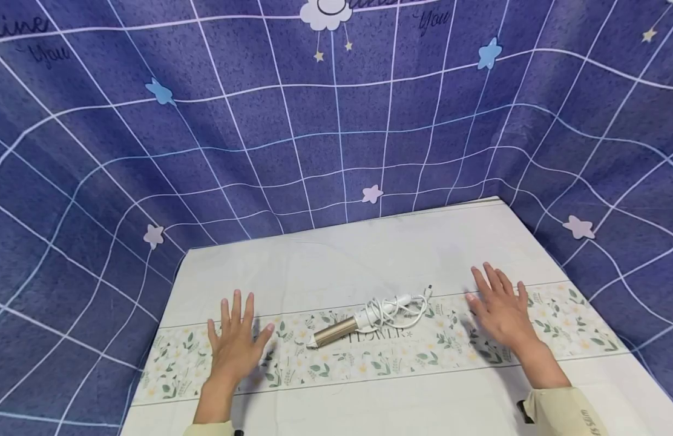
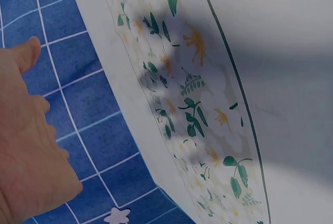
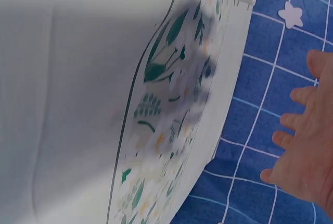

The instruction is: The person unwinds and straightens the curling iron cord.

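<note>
Left hand [image 1: 233, 351] and right hand [image 1: 502, 318], fingers [image 1: 236, 309] spread wide and empty, hover over the table [image 1: 336, 248]; between them lies a gold-and-white wand [image 1: 361, 320] wrapped in its cord [image 1: 388, 312]. Best gripped by its gold barrel [image 1: 334, 332], clear of the loops.

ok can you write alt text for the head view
A person's left hand and right hand, fingers spread, flank a gold-and-white device with white cord around one end. It lies on a white tabletop with a flowered band, before blue star-patterned fabric.
</note>
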Demonstrator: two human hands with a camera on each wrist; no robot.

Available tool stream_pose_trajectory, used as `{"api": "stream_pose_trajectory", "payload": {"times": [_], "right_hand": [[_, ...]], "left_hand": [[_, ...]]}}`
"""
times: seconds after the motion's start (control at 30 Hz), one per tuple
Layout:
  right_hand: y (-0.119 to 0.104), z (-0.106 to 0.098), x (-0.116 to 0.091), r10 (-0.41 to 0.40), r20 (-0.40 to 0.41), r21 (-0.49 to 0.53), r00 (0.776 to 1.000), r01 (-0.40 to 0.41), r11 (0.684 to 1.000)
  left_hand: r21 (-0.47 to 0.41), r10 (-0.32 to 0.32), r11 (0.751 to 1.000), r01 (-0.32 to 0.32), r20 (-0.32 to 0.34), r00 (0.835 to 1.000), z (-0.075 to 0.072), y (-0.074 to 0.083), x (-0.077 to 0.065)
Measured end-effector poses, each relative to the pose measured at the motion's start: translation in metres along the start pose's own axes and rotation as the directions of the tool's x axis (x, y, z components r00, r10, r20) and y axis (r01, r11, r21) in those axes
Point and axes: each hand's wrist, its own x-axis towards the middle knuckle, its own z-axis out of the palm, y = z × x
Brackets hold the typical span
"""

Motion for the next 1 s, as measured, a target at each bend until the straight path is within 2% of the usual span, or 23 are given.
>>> {"api": "stream_pose_trajectory", "payload": {"times": [0.57,0.8,1.0], "right_hand": [[-0.019,0.009,0.003,-0.029,-0.009,0.076,1.0,0.03,0.997],[-0.025,0.013,0.006,-0.025,-0.002,0.094,1.0,0.025,0.995],[-0.028,0.017,0.008,-0.023,-0.001,0.092,1.0,0.023,0.996]], "left_hand": [[-0.02,0.059,0.998,-0.059,-0.016,0.998,0.003,0.018,-0.005],[-0.017,0.052,0.999,-0.052,0.004,0.999,0.0,0.03,-0.002],[-0.011,0.072,0.997,-0.072,-0.012,0.997,0.003,0.035,0.001]]}}
